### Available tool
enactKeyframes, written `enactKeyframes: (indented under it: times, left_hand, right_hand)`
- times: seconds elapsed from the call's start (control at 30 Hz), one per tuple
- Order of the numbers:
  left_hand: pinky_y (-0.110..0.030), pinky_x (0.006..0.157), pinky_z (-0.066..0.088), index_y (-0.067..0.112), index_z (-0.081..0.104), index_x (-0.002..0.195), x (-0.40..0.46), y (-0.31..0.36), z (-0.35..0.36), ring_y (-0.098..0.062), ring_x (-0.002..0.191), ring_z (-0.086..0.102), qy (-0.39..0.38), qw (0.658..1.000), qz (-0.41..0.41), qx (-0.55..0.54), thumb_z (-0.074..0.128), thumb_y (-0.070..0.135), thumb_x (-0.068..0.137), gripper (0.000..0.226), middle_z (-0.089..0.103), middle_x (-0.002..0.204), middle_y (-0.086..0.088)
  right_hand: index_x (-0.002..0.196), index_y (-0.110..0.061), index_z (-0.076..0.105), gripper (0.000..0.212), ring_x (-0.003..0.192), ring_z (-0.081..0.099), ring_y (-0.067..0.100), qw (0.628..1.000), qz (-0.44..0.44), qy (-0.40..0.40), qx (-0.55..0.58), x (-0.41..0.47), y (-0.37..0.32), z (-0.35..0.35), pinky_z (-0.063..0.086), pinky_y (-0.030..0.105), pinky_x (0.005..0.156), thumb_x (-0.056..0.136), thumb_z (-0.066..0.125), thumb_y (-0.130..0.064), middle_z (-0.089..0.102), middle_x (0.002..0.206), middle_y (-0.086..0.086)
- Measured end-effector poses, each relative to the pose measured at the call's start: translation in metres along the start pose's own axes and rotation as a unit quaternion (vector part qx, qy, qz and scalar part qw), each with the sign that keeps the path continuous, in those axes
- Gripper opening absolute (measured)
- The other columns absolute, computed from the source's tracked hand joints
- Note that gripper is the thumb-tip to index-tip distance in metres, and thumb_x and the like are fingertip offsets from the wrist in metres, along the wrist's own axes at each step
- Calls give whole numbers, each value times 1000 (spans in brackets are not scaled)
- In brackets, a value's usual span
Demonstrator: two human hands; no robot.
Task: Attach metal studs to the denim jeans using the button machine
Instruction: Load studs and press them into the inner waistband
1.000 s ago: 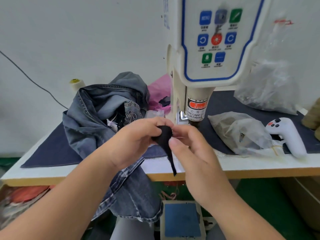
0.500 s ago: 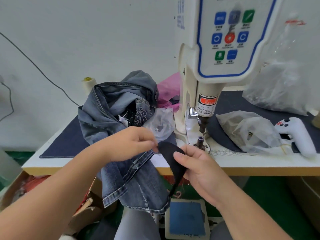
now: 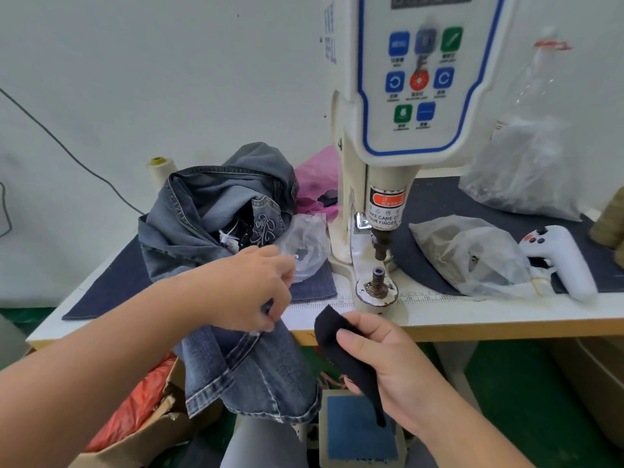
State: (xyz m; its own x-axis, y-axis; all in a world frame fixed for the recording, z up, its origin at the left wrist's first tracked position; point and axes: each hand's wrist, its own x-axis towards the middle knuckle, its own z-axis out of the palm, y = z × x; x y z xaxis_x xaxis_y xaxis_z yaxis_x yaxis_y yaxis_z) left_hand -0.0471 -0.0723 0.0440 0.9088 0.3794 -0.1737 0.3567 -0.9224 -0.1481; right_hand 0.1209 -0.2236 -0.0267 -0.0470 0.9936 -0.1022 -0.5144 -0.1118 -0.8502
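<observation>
Faded blue denim jeans (image 3: 209, 224) lie heaped on the table left of the white button machine (image 3: 415, 79), with one leg hanging over the front edge. My left hand (image 3: 256, 288) has its fingers curled and pinches the denim at that edge, beside a clear plastic bag (image 3: 305, 244) holding small metal pieces. My right hand (image 3: 385, 359) grips a strip of black fabric (image 3: 334, 336) just below the table edge, in front of the machine's lower die (image 3: 378, 278). The upper punch (image 3: 381, 244) stands raised above the die with nothing between them.
Right of the machine lie another plastic bag (image 3: 472, 255), a white handheld controller (image 3: 560, 258) and a large clear bag (image 3: 526, 170). A pink bag (image 3: 317, 184) and a thread spool (image 3: 158, 170) sit behind the jeans. A blue foot pedal (image 3: 358, 427) and a cardboard box (image 3: 148, 434) are on the floor.
My left hand let go of the black fabric and moved left onto the jeans. My right hand lowered the black strip below the table edge, uncovering the die.
</observation>
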Motion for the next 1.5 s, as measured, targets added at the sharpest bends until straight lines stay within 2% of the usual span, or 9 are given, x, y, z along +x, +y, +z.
enactKeyframes:
  times: [0.13,0.37,0.53,0.63,0.77,1.0,1.2,1.33,1.5]
  left_hand:
    - [-23,91,32,36,65,77,10,12,-30,-2,97,32,66,992,50,-93,74,32,83,12,42,105,19]
    - [-34,95,34,40,65,115,15,13,-2,-17,114,36,-196,969,26,145,60,14,89,37,43,119,8]
    - [-27,90,31,33,68,89,17,7,-8,-10,108,35,-111,986,50,112,68,31,87,3,36,102,18]
    - [-19,93,31,33,67,79,14,8,-38,-5,104,35,9,995,69,-68,77,34,81,11,46,104,21]
    - [-23,95,39,28,59,79,24,22,-73,-8,104,52,148,963,96,-205,75,21,80,18,63,105,12]
    - [-20,70,44,25,50,82,49,30,-59,-2,72,51,207,924,-18,-322,67,8,90,25,57,80,10]
    - [-18,65,42,24,49,85,52,31,-59,-8,67,49,279,916,-43,-284,58,2,90,24,61,82,0]
    - [-10,60,41,26,67,105,43,23,-73,1,62,57,190,958,-49,-207,59,13,87,24,67,73,15]
    - [-13,55,43,29,71,76,39,18,-91,1,56,57,-4,982,-55,-180,75,46,78,18,65,65,14]
  right_hand:
    - [81,-19,78,13,55,62,13,999,-35,-19,3,1,-6,4,49,23,52,84,69,-11,69,73,4]
    - [89,-20,79,18,69,66,8,999,-34,7,-29,-4,-4,-3,51,17,59,79,64,-18,73,81,1]
    - [84,-24,79,10,65,66,8,999,-20,14,-49,-4,1,-5,52,19,60,82,72,-18,74,79,-1]
    - [84,-17,78,17,64,66,14,999,-33,6,-10,-2,0,-5,54,24,59,76,64,-16,72,79,7]
    - [99,-9,76,21,93,69,22,995,-94,19,35,2,-7,-9,59,35,85,79,71,-9,72,107,15]
    - [94,-38,73,16,103,62,2,935,-135,51,-324,4,-21,-23,46,23,93,84,61,-33,65,107,-19]
    - [98,-36,72,18,95,66,4,930,-146,97,-323,12,-6,-11,50,22,83,96,60,-23,73,98,-14]
    - [96,-40,70,18,91,66,4,915,-209,115,-325,10,-4,-7,51,16,78,90,56,-30,72,94,-15]
    - [92,-40,67,29,86,67,2,900,-235,151,-336,10,-16,-18,49,15,71,97,59,-13,72,91,-15]
